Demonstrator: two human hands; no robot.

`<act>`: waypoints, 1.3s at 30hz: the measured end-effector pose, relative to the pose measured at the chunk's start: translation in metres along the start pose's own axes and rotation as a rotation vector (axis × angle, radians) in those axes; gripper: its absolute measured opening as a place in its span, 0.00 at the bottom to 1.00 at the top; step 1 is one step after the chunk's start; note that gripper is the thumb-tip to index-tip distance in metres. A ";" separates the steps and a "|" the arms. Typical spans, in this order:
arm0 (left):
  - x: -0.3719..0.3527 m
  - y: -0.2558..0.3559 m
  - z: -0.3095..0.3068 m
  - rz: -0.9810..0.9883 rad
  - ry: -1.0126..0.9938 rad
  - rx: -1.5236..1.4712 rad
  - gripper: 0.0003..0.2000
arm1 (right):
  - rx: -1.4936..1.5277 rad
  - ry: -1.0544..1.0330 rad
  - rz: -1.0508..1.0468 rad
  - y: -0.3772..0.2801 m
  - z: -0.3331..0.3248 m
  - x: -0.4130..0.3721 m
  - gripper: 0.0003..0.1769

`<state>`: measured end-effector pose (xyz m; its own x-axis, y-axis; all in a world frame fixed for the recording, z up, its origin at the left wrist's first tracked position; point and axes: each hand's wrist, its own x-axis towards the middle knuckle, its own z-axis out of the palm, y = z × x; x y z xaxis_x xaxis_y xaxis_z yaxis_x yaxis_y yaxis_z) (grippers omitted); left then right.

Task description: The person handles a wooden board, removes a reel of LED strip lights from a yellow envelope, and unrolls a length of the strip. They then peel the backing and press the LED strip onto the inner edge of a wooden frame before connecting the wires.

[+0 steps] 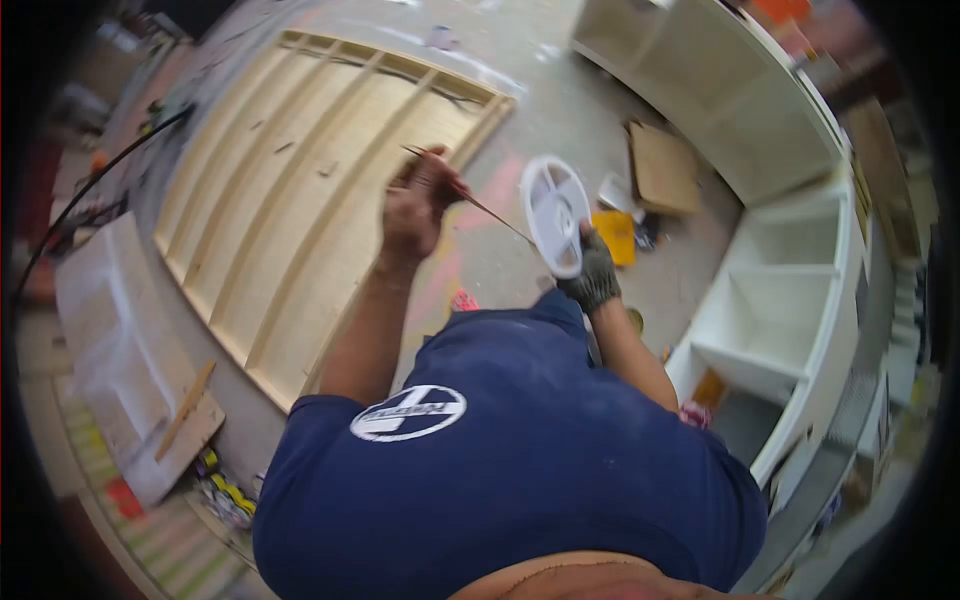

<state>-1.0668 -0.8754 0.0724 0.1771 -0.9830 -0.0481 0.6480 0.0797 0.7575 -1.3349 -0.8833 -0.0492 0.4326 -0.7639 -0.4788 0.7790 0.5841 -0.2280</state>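
My right hand (594,275), in a grey glove, grips the lower right edge of a white spoked reel (556,216). A thin, reddish-brown strip (497,216) runs from the reel up to my bare left hand (422,200). The fingers of my left hand are closed round the strip, and its short end sticks out past them to the upper left. Both hands are in front of my chest, apart from each other, with the floor below them.
A wooden frame with slats (300,190) lies at the left. White cabinets (770,300) with open compartments curve along the right. Between them on the floor are a cardboard box (665,170) and a yellow item (614,236). A board (125,350) lies at the far left.
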 end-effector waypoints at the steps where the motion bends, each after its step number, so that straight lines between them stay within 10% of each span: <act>1: 0.002 0.017 0.000 0.026 -0.079 -0.044 0.10 | 0.073 0.094 -0.076 0.002 0.003 0.006 0.23; 7: -0.037 0.043 -0.042 -0.133 -0.369 0.111 0.15 | 0.291 0.300 -0.389 0.026 0.043 0.019 0.18; 12: -0.082 0.040 -0.117 -0.690 -0.469 0.674 0.24 | 0.105 0.132 -0.336 0.038 0.098 0.037 0.21; 14: -0.108 0.056 -0.144 -0.298 -0.536 1.288 0.34 | -0.292 0.115 -0.362 0.051 0.118 0.049 0.20; 18: -0.128 0.085 -0.167 -0.220 0.041 0.955 0.42 | -0.802 -0.216 -0.256 0.083 0.127 0.069 0.25; 19: -0.119 0.072 -0.179 -0.098 0.193 0.866 0.43 | -1.403 -0.427 -0.495 0.092 0.130 0.077 0.25; 22: -0.084 0.016 -0.202 0.012 0.416 0.570 0.33 | -1.142 -0.527 0.031 0.129 0.188 0.065 0.20; 25: -0.089 0.035 -0.161 0.113 0.431 0.002 0.25 | -1.704 -0.578 -0.111 0.158 0.214 0.068 0.20; 27: -0.101 0.045 -0.140 0.246 0.475 -0.334 0.21 | -1.303 -0.672 0.087 0.182 0.210 0.074 0.26; 31: -0.115 0.056 -0.145 0.405 0.536 -0.244 0.20 | -0.973 -0.712 0.463 0.212 0.210 0.055 0.27; 35: -0.126 0.074 -0.170 0.453 0.547 0.067 0.18 | -1.392 -0.703 0.652 0.204 0.209 0.063 0.19; 39: -0.136 0.115 -0.182 0.470 0.643 0.357 0.20 | -1.476 -0.774 0.368 0.185 0.195 0.083 0.15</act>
<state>-0.8820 -0.7021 0.0474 0.8215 -0.5684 0.0441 0.1507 0.2911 0.9448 -1.0665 -0.8927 0.0346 0.9300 -0.2254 -0.2903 -0.2625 0.1454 -0.9539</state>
